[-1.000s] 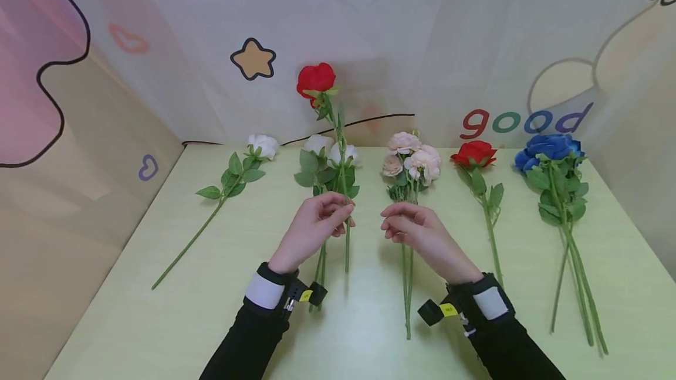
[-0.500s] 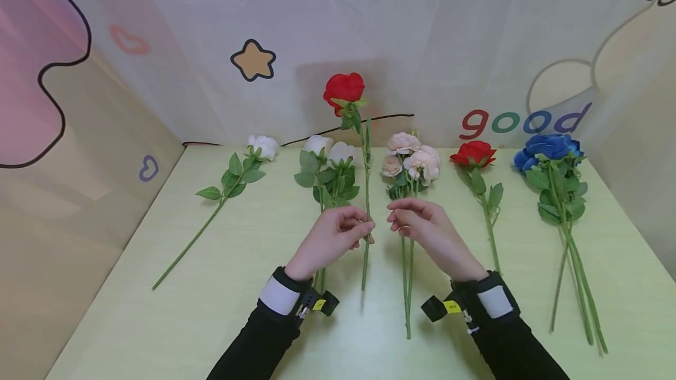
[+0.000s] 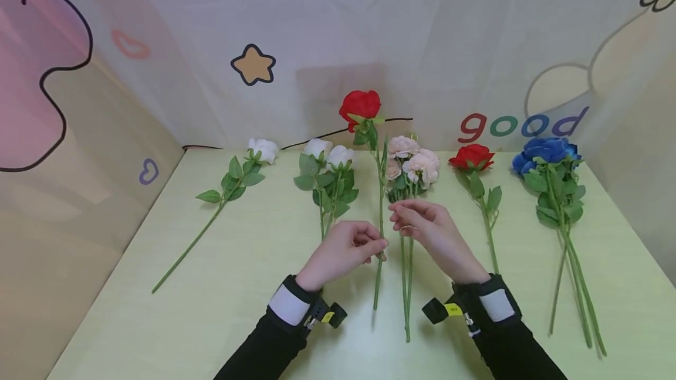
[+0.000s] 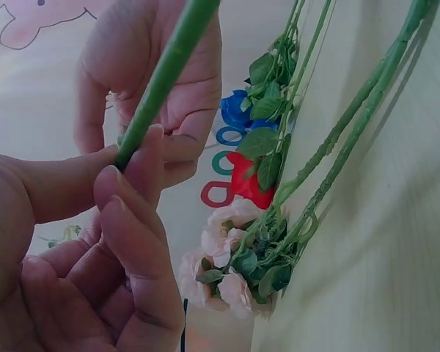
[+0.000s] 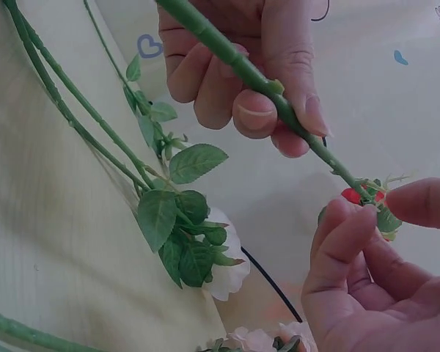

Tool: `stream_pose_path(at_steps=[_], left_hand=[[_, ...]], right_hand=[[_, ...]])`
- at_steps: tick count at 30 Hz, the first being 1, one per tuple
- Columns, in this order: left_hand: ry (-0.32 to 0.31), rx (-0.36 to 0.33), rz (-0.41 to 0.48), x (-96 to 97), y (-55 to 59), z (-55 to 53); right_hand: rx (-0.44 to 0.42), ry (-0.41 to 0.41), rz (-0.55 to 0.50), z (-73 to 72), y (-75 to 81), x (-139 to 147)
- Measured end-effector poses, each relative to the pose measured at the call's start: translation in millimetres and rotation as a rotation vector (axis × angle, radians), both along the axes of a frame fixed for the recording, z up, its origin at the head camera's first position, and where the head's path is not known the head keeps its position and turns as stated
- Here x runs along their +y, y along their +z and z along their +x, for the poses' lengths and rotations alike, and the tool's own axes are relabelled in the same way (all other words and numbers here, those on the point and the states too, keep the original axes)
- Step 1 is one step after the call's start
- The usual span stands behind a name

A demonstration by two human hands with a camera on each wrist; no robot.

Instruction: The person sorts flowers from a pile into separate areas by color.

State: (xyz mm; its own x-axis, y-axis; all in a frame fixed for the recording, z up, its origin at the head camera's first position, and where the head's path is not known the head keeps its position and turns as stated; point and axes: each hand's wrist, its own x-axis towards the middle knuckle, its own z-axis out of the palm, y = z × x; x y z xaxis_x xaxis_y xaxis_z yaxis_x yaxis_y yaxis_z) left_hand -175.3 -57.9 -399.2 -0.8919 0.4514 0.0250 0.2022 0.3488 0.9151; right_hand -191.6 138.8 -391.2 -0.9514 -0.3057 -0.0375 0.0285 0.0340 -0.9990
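Note:
My left hand (image 3: 345, 254) pinches the green stem of a red rose (image 3: 361, 104) between thumb and fingers. The rose stands nearly upright above the table, its bloom in front of the backdrop. Close to the right of that stem is my right hand (image 3: 430, 236), fingers loosely bent and holding nothing. In the right wrist view, the stem (image 5: 257, 81) runs from the left hand's grip toward the right hand's parted thumb and fingertips (image 5: 345, 227). Behind the right hand lie pale pink flowers (image 3: 421, 166), their stems partly covered by it.
On the pale table (image 3: 237, 321) lie a single white rose (image 3: 262, 149) at left and two white roses (image 3: 340, 156) behind my left hand. Another red rose (image 3: 472, 157) and a bunch of blue flowers (image 3: 549, 154) lie at right. A printed backdrop (image 3: 422, 34) rises behind.
My left hand has carried the red rose rightward and slightly nearer to me, up beside my right hand. My right hand has shifted only slightly to the right.

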Motion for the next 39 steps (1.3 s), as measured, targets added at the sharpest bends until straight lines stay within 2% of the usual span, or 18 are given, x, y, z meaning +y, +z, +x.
stream_pose_path(at_steps=[13, 22, 30, 39], left_hand=[[-0.029, 0.002, -0.053, 6.6, -1.6, 3.7], [-0.046, 0.018, -0.070, 12.7, -5.4, 6.1], [-0.032, 0.039, -0.114, 16.1, -4.6, 9.1], [-0.036, 0.054, -0.126, 17.2, -6.5, 10.0]], right_hand=[[0.033, -0.011, 0.030, -0.2, -2.7, -1], [0.092, -0.039, 0.107, -1.6, -4.4, 0], [0.143, -0.088, 0.165, -1.9, -5.2, -1], [0.167, -0.099, 0.160, -1.1, -2.9, 1]])
